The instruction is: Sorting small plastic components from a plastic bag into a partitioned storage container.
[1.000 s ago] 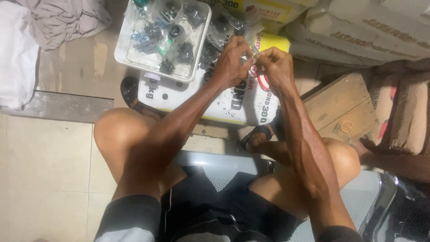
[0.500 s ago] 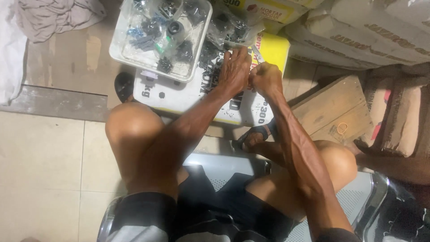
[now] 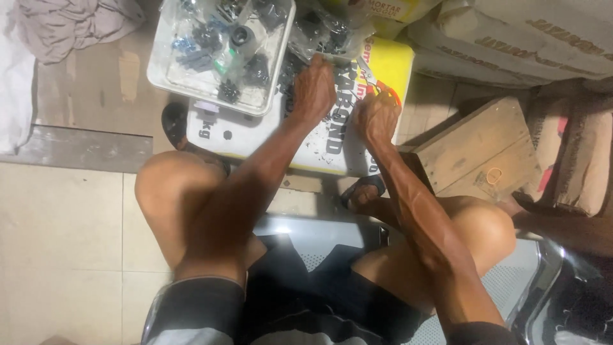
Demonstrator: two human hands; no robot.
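My left hand (image 3: 313,89) reaches forward to a clear plastic bag of small black parts (image 3: 325,32) and its fingers touch the bag's lower edge. My right hand (image 3: 377,115) rests with curled fingers on a white and yellow sack (image 3: 348,137) that lies flat in front of my knees. Whether either hand pinches a small part I cannot tell. A white tray (image 3: 159,80) with several black parts in clear wrappers sits on the sack's left end, just left of my left hand.
A wooden box (image 3: 479,153) stands to the right of the sack. Large sacks (image 3: 511,45) are stacked at the back right. Crumpled cloth (image 3: 76,25) lies at the back left. I sit on a metal chair (image 3: 530,281), sandalled feet on the tiled floor.
Both hands, raised together above the sack a second ago, have dropped and parted. The left has gone forward to the plastic bag and the right has settled on the sack.
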